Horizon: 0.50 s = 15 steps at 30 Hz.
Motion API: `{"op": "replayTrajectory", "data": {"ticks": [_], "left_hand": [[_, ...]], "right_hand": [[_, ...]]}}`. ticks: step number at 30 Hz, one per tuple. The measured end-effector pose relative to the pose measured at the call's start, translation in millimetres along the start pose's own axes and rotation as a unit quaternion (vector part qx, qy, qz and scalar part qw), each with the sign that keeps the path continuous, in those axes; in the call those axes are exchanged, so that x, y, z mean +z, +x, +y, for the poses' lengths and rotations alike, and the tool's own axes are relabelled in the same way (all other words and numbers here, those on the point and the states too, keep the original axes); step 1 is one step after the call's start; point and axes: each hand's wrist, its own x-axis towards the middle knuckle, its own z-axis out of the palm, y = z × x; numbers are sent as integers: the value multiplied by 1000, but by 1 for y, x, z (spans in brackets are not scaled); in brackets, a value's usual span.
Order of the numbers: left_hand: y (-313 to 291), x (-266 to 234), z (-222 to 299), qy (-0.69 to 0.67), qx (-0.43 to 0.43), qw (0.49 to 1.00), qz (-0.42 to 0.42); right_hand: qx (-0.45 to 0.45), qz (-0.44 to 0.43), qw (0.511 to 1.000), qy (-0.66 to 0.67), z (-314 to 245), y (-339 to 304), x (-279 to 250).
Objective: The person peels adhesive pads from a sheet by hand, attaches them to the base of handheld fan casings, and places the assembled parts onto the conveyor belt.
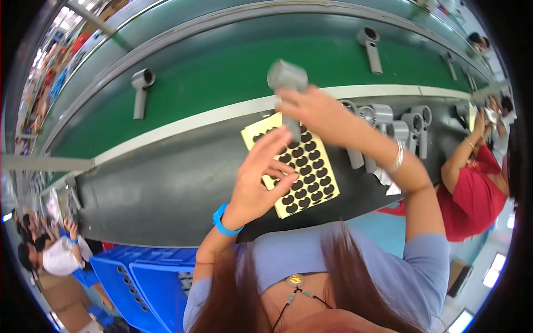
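My right hand (311, 111) is closed around a grey handheld fan (287, 75), its round head tilted up over the edge of the green belt and its handle hanging down. Motion blurs this hand and the fan. My left hand (256, 180) has its fingers apart and holds nothing; its fingertips are beside the lower end of the handle, and whether they touch it I cannot tell. Beneath both hands lies a yellow sheet (281, 213) with rows of black rounded stickers, partly covered by my hands.
Several grey fans (397, 131) stand grouped on the dark table (150, 183) to the right, near a white paper (393, 189). Two more fans (140, 100) (373, 53) lie on the green belt (200, 77). Blue crates (150, 288) stand at lower left. A co-worker in red (477, 194) sits at right.
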Motion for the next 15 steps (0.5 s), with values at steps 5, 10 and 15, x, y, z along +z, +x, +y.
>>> {"op": "replayTrajectory", "data": {"ticks": [5, 10, 15], "left_hand": [[2, -6, -21, 127, -22, 991, 25], [-21, -17, -44, 291, -56, 954, 45], [-25, -17, -58, 370, -47, 927, 38]], "right_hand": [[100, -140, 963, -209, 136, 38, 36], [125, -142, 964, -187, 151, 29, 37], [229, 23, 972, 44, 46, -5, 14]]}}
